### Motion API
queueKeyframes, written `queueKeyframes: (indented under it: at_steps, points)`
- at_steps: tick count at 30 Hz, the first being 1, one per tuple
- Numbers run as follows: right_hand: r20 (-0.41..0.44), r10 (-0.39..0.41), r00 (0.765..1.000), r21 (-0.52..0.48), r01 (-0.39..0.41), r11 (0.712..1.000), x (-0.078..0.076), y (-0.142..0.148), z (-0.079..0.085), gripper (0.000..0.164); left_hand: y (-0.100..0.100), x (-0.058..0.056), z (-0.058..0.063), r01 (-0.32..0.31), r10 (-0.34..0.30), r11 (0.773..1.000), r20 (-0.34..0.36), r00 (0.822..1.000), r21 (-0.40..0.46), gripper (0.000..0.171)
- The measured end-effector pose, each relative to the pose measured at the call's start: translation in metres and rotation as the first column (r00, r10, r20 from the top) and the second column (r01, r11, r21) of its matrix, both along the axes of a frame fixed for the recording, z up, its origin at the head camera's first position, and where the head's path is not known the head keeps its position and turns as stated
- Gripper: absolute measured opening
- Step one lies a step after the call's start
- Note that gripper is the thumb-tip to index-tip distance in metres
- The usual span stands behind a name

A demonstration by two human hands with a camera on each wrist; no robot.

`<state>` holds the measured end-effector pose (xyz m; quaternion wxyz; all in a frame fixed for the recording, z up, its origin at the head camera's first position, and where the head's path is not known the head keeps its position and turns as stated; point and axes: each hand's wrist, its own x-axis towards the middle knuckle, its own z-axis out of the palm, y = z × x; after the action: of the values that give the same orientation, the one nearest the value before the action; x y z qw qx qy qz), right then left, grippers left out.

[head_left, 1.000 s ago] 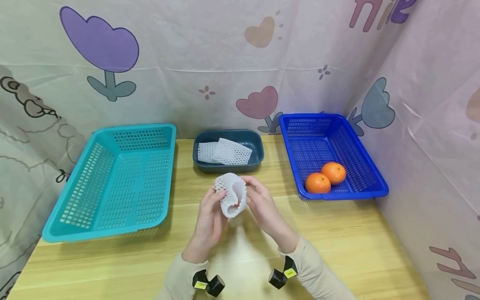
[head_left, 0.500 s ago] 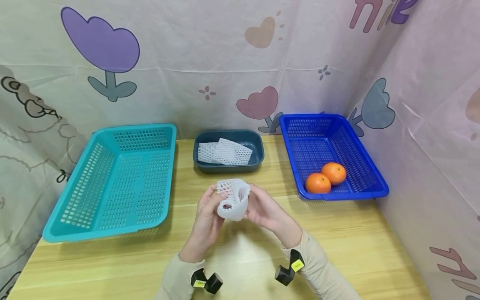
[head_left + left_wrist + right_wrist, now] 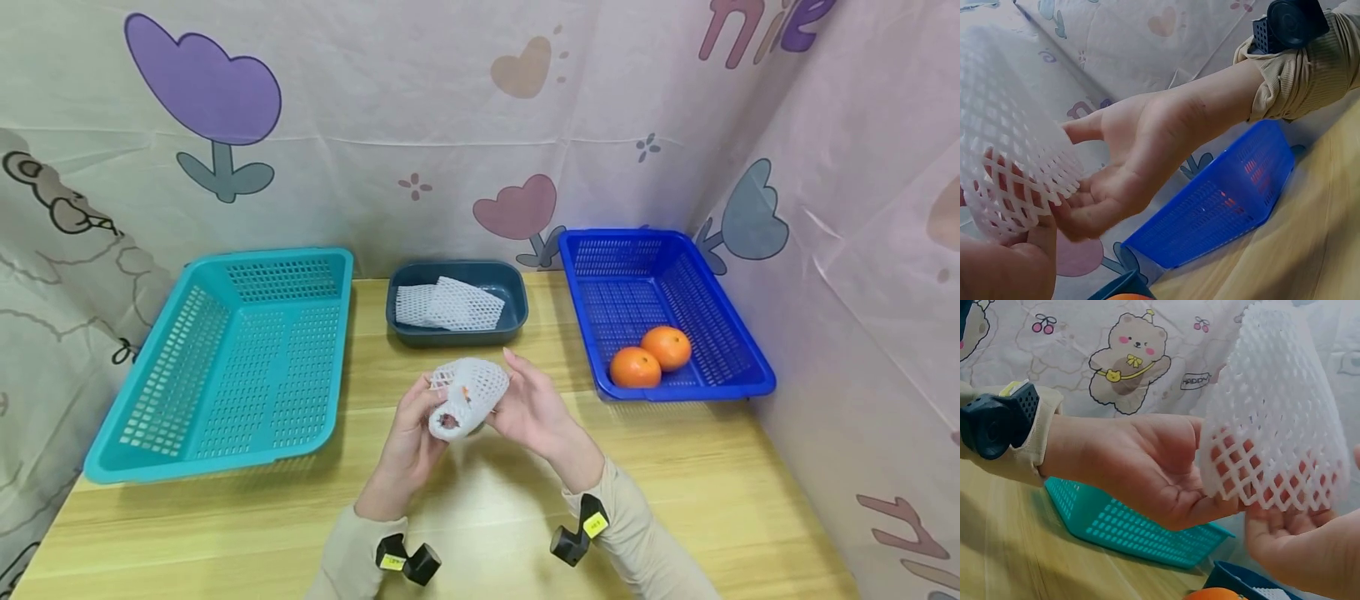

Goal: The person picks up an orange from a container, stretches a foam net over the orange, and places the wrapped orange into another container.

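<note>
A white foam fruit net (image 3: 480,385) is held up between both hands, with a round opening turned toward me. My left hand (image 3: 412,425) pinches its left side, thumb on top. My right hand (image 3: 534,414) is at its right side, its thumb raised apart and fingers bent at the rim. In the right wrist view, fingers show through the mesh of the foam net (image 3: 1275,419). An orange (image 3: 1216,594) peeks in at the bottom edge there, below the hands; in the head view only a speck of orange shows through the net.
A dark tray (image 3: 517,312) with flat foam nets (image 3: 453,304) stands at the back middle. To the left is a teal basket (image 3: 255,383). The blue basket (image 3: 615,287) on the right holds two oranges (image 3: 651,357). Patterned cloth hangs behind the wooden table (image 3: 660,492).
The foam net has turned and tipped between the hands, so its small round opening now faces toward me at lower left. The right thumb has come away from the net.
</note>
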<state>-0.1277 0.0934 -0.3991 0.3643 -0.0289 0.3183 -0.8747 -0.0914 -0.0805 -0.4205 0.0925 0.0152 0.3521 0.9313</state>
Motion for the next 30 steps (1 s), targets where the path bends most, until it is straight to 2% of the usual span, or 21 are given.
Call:
queueKeyframes:
  at_steps: [4, 7, 10, 15, 17, 19, 24, 26, 30]
  points:
    - [-0.023, -0.033, 0.999, -0.107, 0.031, 0.994, -0.002, 0.002, -0.002, 0.035, -0.002, 0.0, -0.002, 0.031, -0.031, 0.999, 0.011, 0.999, -0.028, 0.022]
    - [-0.06, -0.031, 0.998, -0.129, 0.023, 0.991, -0.001, 0.004, -0.005, 0.025, -0.004, 0.001, -0.003, 0.08, -0.079, 0.997, 0.019, 0.997, -0.019, 0.028]
    - [-0.106, -0.041, 0.993, -0.077, 0.033, 0.996, -0.003, 0.004, -0.007, 0.023, -0.008, 0.002, -0.004, 0.162, -0.161, 0.987, -0.012, 0.987, 0.018, 0.038]
    - [-0.163, -0.054, 0.985, 0.026, 0.059, 0.998, -0.011, 0.004, -0.013, 0.034, -0.017, -0.003, -0.004, 0.313, -0.306, 0.946, -0.083, 0.948, 0.086, 0.047]
    - [-0.145, -0.071, 0.987, 0.031, 0.077, 0.997, -0.015, 0.005, -0.017, 0.034, -0.02, -0.006, -0.004, 0.329, -0.325, 0.94, -0.058, 0.944, 0.092, 0.042]
    - [-0.105, -0.102, 0.989, 0.043, 0.107, 0.993, -0.019, 0.005, -0.021, 0.032, -0.023, -0.01, -0.005, 0.306, -0.308, 0.947, -0.003, 0.951, 0.096, 0.034]
    - [-0.007, -0.2, 0.98, 0.118, 0.199, 0.973, -0.028, 0.003, -0.032, 0.026, -0.026, -0.026, -0.013, 0.142, -0.148, 0.989, 0.143, 0.979, 0.051, 0.024]
    - [0.016, -0.24, 0.971, 0.154, 0.235, 0.96, -0.032, 0.0, -0.037, 0.025, -0.027, -0.033, -0.017, 0.095, -0.097, 0.995, 0.174, 0.98, 0.022, 0.023]
    - [0.031, -0.288, 0.957, 0.202, 0.276, 0.94, -0.039, -0.005, -0.049, 0.022, -0.028, -0.044, -0.026, 0.062, -0.059, 0.998, 0.22, 0.974, -0.007, 0.024]
